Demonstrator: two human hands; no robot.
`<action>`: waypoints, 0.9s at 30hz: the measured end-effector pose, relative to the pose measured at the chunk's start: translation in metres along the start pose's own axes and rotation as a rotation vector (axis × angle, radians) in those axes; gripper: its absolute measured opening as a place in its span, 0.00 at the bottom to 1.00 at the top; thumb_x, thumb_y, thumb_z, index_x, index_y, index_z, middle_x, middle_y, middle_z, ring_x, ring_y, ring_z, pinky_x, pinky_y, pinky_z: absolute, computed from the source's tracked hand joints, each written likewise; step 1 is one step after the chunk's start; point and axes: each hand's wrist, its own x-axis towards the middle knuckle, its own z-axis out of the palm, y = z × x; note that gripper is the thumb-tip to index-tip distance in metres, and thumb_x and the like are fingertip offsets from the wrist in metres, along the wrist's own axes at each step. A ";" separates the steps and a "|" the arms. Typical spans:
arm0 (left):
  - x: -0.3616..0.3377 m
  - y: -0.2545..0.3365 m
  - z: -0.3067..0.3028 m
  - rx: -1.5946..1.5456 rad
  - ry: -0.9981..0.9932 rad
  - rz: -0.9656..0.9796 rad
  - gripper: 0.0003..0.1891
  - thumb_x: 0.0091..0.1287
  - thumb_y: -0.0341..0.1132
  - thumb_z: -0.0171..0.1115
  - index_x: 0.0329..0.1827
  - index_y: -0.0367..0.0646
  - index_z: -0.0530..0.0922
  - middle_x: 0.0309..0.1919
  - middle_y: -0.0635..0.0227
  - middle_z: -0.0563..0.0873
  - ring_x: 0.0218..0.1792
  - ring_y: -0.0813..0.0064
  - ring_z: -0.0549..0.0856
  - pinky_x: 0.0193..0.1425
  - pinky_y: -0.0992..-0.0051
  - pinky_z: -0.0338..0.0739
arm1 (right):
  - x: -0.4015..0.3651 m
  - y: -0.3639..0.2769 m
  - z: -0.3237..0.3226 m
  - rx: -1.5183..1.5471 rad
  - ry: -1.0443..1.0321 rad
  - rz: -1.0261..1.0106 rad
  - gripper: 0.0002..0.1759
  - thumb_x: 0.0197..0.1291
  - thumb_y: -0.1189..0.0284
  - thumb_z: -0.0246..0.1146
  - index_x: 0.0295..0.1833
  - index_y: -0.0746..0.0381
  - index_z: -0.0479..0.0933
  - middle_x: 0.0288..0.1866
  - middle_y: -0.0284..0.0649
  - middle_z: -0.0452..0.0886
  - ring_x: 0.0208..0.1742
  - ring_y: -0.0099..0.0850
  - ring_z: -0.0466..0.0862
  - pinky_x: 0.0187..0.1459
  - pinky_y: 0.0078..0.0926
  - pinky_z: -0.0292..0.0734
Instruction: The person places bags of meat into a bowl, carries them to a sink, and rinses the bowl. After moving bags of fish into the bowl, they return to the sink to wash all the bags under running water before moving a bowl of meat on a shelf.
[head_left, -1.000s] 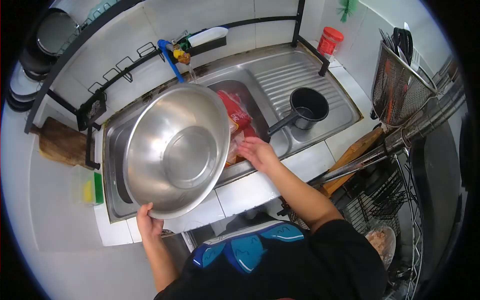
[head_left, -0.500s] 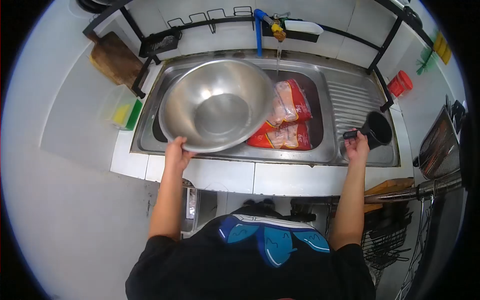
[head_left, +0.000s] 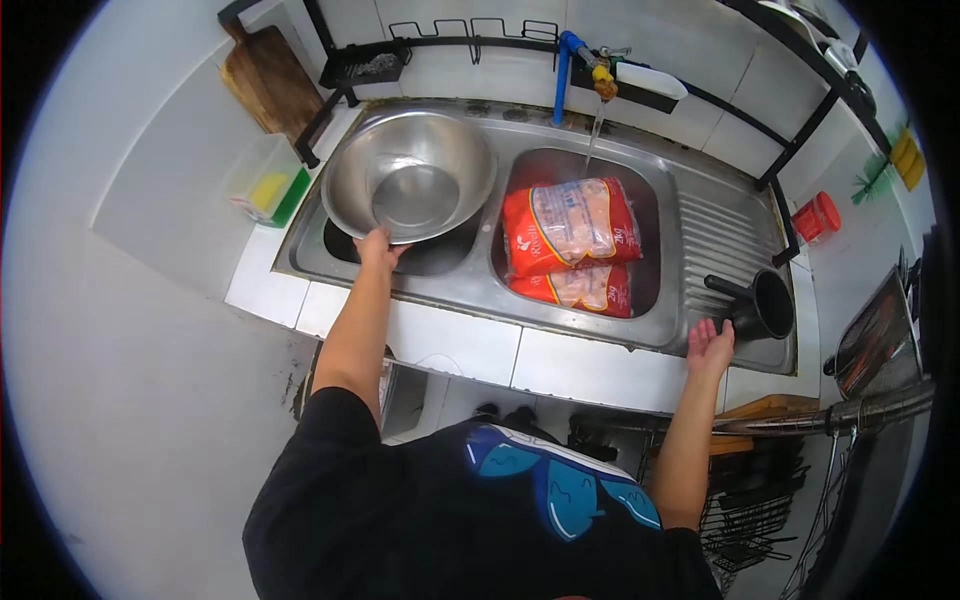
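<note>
My left hand [head_left: 379,250] grips the near rim of a large steel basin [head_left: 410,180], which is tilted toward me over the left sink bowl. A little liquid seems to glint in its bottom. Off to the right, my right hand [head_left: 711,346] has its fingers apart and holds nothing. Just beyond them a black dipper [head_left: 766,304] lies on its side on the ribbed drainboard [head_left: 730,225], handle pointing left. In the right sink bowl, two red-and-clear 2 kg bags of pale meat [head_left: 573,226] lie overlapping. Water runs from the tap [head_left: 604,82] behind them.
A wooden cutting board [head_left: 272,85] leans at the back left, near a plastic box [head_left: 268,185] with a yellow sponge. A black rack frame [head_left: 480,42] spans the back wall. At right are a red container [head_left: 817,217] and a metal rail [head_left: 860,410].
The basin has moved left, off the bags and over the left bowl. My right hand has let go of the dipper's handle and drawn slightly back toward me.
</note>
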 end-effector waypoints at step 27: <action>-0.094 -0.121 0.101 0.733 -0.701 -0.086 0.25 0.57 0.33 0.57 0.58 0.38 0.64 0.59 0.50 0.68 0.57 0.57 0.71 0.59 0.65 0.66 | 0.052 0.113 0.121 -0.897 -0.416 -0.118 0.43 0.49 0.63 0.66 0.65 0.70 0.52 0.54 0.48 0.71 0.51 0.33 0.74 0.47 0.28 0.70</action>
